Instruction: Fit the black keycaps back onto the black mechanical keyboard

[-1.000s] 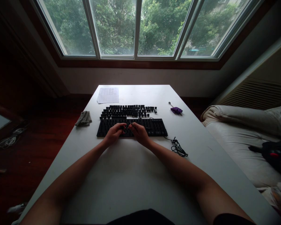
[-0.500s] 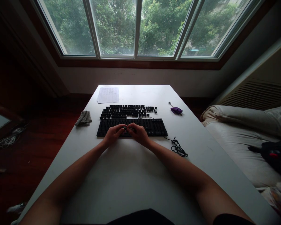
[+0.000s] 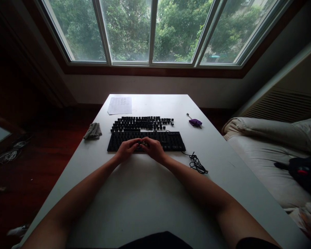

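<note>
A black keyboard lies across the white table in front of me. Behind it, loose black keycaps are laid out in several rows. My left hand and my right hand meet over the middle of the keyboard, fingertips nearly touching. Both have bent fingers closed in a pinch. Between them is something small with a faint shine, too small and dark to name. Part of the keyboard's front is hidden by the hands.
On the white table are a grey cloth at left, a printed sheet at the back, and a purple item at right. The keyboard's coiled cable lies to the right. A pale sofa stands beyond.
My fingertips have shifted very slightly over the keyboard and stay close together. Everything else on the table lies as before.
</note>
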### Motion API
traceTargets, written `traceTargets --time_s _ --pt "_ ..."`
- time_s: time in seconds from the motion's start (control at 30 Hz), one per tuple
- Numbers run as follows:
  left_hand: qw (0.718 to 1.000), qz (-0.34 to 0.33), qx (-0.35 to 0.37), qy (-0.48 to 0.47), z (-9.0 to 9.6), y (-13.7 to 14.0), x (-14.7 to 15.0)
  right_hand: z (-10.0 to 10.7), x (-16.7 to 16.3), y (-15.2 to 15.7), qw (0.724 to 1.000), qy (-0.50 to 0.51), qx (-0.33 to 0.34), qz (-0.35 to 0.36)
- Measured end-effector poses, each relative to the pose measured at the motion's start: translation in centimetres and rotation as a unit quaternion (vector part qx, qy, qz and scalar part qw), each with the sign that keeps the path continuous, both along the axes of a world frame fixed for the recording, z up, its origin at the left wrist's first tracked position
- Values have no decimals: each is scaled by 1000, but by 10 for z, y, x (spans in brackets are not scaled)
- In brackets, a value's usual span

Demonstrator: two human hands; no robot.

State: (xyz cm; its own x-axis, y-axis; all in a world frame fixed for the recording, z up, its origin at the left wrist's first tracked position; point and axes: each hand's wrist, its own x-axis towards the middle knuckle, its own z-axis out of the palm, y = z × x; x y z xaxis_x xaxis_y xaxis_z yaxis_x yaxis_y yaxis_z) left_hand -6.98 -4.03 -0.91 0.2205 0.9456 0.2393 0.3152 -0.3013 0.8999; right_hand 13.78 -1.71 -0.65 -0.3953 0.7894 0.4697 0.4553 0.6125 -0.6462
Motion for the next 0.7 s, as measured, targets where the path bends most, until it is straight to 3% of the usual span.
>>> traceTargets --time_s 0.43,0.53,0.7 --pt "1000 14 -13 -23 -2 0 -3 4 3 8 1000 -18 16 12" --pt "996 43 57 52 1 0 -6 11 7 20 999 -27 13 -19" --pt "951 52 175 248 -2 -1 -11 21 16 56 990 -117 -1 -79"
